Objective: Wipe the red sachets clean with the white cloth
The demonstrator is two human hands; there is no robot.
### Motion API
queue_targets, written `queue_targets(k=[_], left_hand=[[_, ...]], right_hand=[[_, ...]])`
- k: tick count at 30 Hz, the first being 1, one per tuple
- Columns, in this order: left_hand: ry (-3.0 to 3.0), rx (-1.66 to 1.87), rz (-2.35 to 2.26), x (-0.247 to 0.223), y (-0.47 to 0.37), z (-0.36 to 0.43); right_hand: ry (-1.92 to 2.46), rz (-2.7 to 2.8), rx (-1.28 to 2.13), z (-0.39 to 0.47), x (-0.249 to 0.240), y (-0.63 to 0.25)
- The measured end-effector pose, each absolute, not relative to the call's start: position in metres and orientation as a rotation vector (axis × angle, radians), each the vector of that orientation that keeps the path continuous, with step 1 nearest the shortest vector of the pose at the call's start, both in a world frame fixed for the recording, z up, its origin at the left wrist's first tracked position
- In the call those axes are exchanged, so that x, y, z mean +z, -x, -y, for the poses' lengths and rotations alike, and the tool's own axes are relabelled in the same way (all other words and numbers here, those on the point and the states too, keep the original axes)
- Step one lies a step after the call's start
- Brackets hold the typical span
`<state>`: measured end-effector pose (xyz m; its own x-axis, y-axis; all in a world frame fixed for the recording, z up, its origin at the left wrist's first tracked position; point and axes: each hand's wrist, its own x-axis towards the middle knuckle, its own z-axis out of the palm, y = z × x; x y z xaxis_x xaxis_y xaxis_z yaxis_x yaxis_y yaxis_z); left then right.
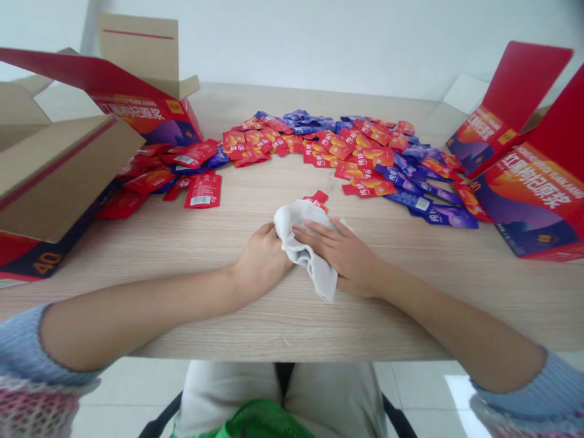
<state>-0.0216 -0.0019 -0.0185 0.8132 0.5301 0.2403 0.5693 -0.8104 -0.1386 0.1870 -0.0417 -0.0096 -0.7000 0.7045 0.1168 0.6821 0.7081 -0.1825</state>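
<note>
Okay, both hands are meeting mid-tabletop (283,328) over a bunched white cloth (296,220). Right hand (353,252) is lying on top of the cloth, fingers reaching across it nearly straight; thumb isn't showing, so can't tell whether that grip is clamping or just resting. Left hand (261,261) is sitting at the cloth's left side, knuckles up, its fingertips disappearing underneath. Can't tell if that grip is together or apart.

One red sachet (319,198) is poking out past the far edge of the cloth, the rest being covered; can't tell which hand is holding it, if either. A loose corner of the cloth is trailing toward the near edge, just beside the right hand.

Beyond the hands, a wide heap of red and purple sachets (326,146) is curving across the back and down the right side, purple ones mostly lying along the far rim and at the right end. On the left, a smaller pile (150,179) is lying against an open box (82,158) marked 40, a barcoded red sachet (203,191) lying at its near right edge. A second open box (168,115) is standing behind that one. On the right, two more printed boxes are standing with red flaps up: front one (538,198) near the sachets, rear one (481,134) just behind it. Blue knit sleeves (27,347) are covering the upper forearms, and something green (269,420) is lying in the lap.
</note>
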Motion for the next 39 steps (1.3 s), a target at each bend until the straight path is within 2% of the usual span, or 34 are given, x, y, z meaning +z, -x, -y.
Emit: queue_targets(k=[6, 16, 24, 32, 39], left_hand=[[2.689, -0.098, 0.815, -0.009, 0.019, 0.008], [2.606, -0.08, 0.819, -0.006, 0.021, 0.012], [2.61, -0.119, 0.836, -0.006, 0.022, 0.013], [2.754, -0.172, 0.848, -0.018, 0.02, 0.002], [2.672, -0.085, 0.81, -0.007, 0.02, 0.008]], right_hand=[[1.246, 2.727, 0.201, 0.024, -0.014, -0.21], [1.469, 2.523, 0.103, -0.008, -0.023, -0.238], [1.488, 1.914, 0.248, 0.012, -0.024, -0.227], [1.035, 2.584, 0.343, 0.041, -0.014, -0.185], [1.118, 2.543, 0.336, 0.008, -0.022, -0.211]])
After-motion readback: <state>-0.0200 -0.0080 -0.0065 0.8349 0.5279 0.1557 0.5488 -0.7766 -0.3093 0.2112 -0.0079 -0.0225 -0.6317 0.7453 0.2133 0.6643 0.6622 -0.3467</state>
